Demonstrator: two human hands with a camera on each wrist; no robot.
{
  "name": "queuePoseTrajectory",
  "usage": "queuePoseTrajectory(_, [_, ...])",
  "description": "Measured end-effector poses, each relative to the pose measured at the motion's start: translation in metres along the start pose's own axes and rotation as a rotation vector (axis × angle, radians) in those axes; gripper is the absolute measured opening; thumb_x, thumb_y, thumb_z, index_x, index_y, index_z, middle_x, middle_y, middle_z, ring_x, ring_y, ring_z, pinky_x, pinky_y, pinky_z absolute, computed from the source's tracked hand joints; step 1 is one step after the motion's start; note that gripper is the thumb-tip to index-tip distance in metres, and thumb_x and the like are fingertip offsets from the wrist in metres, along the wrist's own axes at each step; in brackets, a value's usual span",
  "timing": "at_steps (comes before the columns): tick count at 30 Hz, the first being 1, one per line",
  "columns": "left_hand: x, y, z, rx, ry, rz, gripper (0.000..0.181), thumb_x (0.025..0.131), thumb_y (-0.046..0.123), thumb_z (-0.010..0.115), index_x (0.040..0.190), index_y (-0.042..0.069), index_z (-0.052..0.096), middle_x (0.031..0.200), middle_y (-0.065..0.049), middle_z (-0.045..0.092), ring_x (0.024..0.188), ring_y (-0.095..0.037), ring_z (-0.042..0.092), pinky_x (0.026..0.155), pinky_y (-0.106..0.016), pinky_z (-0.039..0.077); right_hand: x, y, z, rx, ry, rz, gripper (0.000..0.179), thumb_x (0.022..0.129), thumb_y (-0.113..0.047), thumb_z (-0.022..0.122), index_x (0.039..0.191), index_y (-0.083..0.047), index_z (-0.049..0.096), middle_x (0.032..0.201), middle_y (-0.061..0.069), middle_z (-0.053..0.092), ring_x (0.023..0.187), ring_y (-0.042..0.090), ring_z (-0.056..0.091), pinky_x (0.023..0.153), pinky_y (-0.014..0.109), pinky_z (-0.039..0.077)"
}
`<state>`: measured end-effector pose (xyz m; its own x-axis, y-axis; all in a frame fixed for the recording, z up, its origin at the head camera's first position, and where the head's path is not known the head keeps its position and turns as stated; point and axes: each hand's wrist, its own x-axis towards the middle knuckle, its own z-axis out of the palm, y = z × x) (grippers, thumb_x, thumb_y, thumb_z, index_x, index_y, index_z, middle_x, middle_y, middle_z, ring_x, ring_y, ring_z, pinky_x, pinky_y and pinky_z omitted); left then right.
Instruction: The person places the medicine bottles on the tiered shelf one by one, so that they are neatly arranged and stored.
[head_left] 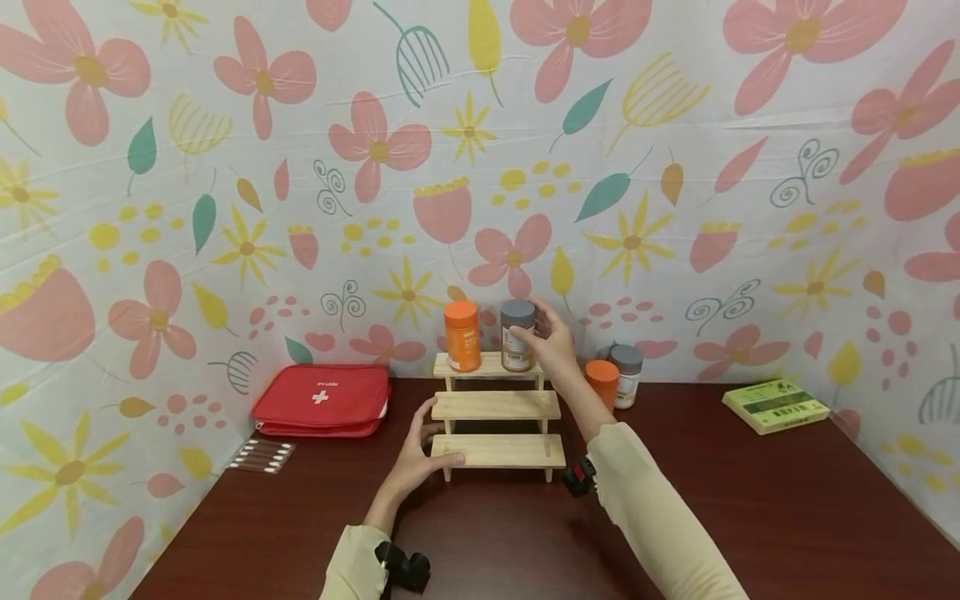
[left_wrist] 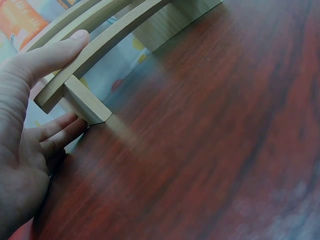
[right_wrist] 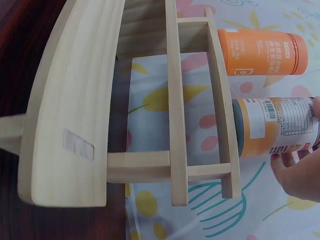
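Note:
A three-step wooden display stand [head_left: 497,406] stands at the back middle of the table. My left hand [head_left: 415,454] holds its left end; in the left wrist view the thumb lies over the lowest step and the other fingers are beside the leg. On the top step, my right hand [head_left: 553,340] grips a grey-capped supplement bottle [head_left: 517,337], its thumb across the front. In the right wrist view, the bottle [right_wrist: 275,125] has its base right at the top board, fingers near the cap. An orange bottle [head_left: 462,337] stands on the same step, to the left.
Right of the stand, another orange-capped bottle [head_left: 602,383] and a grey-capped bottle [head_left: 627,375] stand on the table [head_left: 495,542]. A red first-aid pouch [head_left: 324,402] and packaged cotton swabs [head_left: 262,455] lie left. A green-yellow box [head_left: 776,406] lies far right. Flowered cloth [head_left: 450,167] hangs behind.

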<state>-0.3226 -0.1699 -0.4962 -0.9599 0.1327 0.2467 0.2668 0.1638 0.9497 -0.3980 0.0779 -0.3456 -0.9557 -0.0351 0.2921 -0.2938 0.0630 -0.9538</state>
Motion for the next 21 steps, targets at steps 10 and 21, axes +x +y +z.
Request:
queuePoseTrajectory(10, [0.001,0.000,0.002,-0.014,-0.021,0.014,0.101,0.075,0.009,0.083,0.153,0.026,0.021,0.136,-0.023,0.051,0.128,-0.033,0.047,0.094,-0.039,0.044,-0.005,0.002,-0.008,0.063,-0.015,0.051,0.067,0.092,-0.017,0.068,0.151,-0.016,0.036,0.154,0.015,0.037,0.141,0.034,0.036,0.110,0.052,0.037])
queuePoseTrajectory(21, [0.000,0.004,0.000,-0.008,-0.005,0.002,0.101,0.075,0.010,0.083,0.153,0.026,0.021,0.136,-0.022,0.051,0.129,-0.033,0.047,0.096,-0.040,0.043,-0.014,-0.001,-0.024,0.112,0.020,0.038,0.060,0.094,-0.013,0.064,0.148,-0.010,0.038,0.150,0.017,0.043,0.137,0.032,0.043,0.112,0.045,0.035])
